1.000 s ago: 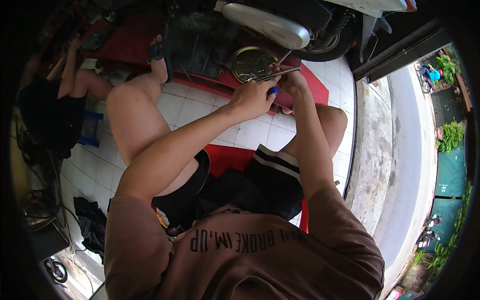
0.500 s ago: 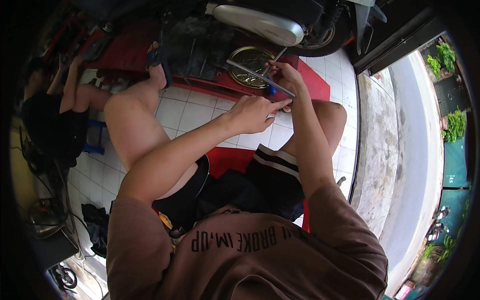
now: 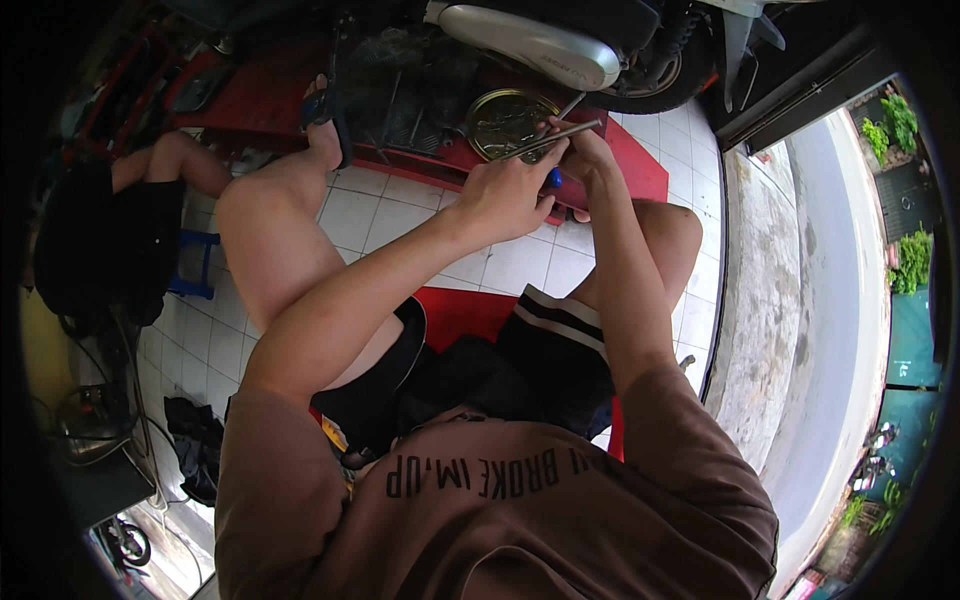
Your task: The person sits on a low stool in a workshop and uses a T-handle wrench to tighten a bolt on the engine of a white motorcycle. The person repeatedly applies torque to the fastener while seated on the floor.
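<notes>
Ahead of me, under the motorcycle [image 3: 530, 45], my right hand [image 3: 590, 158] has its fingers closed around the shaft of a metal T-handle wrench [image 3: 584, 129]. The wrench's crossbar slants up to the right, and its shaft points up toward the bike. My left hand [image 3: 503, 200] lies just left of it, index finger stretched along the crossbar and thumb apart. Whether that finger touches the bar is hard to tell. Beyond the hands, a round gold-rimmed pan [image 3: 480, 108] holds dark liquid or parts. Something blue [image 3: 554, 178] shows between the hands, partly hidden.
A red platform [image 3: 640, 180] lies beneath the bike and pan. My sandalled foot [image 3: 322, 130] rests on its left part. At the left, another person in dark clothes [image 3: 105, 240] sits by a blue stool [image 3: 195, 262]. White floor tiles [image 3: 365, 225] spread below; a road [image 3: 830, 300] runs at right.
The crossbar has turned from slanting down-right to slanting up-right. My left hand has moved up and slightly left with its index finger; my right hand still grips the shaft. The other person's hands have left view.
</notes>
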The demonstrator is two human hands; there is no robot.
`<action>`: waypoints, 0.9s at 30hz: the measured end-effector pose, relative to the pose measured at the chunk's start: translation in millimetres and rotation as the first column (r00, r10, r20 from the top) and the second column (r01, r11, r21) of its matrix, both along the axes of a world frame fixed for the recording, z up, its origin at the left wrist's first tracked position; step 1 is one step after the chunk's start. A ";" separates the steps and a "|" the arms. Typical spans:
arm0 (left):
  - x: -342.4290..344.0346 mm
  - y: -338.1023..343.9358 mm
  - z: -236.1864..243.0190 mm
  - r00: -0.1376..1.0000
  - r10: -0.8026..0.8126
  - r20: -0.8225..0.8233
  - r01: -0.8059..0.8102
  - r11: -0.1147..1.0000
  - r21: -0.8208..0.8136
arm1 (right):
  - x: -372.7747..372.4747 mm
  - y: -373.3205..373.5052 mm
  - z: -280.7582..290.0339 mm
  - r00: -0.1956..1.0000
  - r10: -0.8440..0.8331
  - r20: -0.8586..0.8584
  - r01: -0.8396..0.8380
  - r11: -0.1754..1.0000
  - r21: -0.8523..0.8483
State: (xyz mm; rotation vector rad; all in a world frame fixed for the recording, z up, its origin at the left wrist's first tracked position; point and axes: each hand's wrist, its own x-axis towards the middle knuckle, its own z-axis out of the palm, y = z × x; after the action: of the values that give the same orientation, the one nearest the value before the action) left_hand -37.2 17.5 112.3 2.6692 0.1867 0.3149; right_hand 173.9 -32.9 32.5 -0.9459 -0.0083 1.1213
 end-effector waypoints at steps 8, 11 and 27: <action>4.7 11.6 -23.4 0.983 -0.011 -0.181 0.004 0.999 -0.035 | 9.0 1.8 -10.4 0.998 0.068 0.011 -0.068 0.998 0.004; 0.1 1.8 4.2 0.992 -0.003 -0.128 -0.002 0.999 -0.034 | 10.7 1.1 -16.0 0.998 0.063 0.009 -0.063 0.997 0.038; 7.5 8.6 -20.9 0.981 -0.081 0.174 -0.024 0.847 0.531 | -44.4 -4.7 12.9 0.983 0.123 0.135 -0.072 0.941 -0.330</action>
State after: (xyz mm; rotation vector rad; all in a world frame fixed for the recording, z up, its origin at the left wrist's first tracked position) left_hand -29.7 26.1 91.4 3.1574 -0.0073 0.7004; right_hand 129.5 -37.6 45.4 -1.3388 0.0038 1.1589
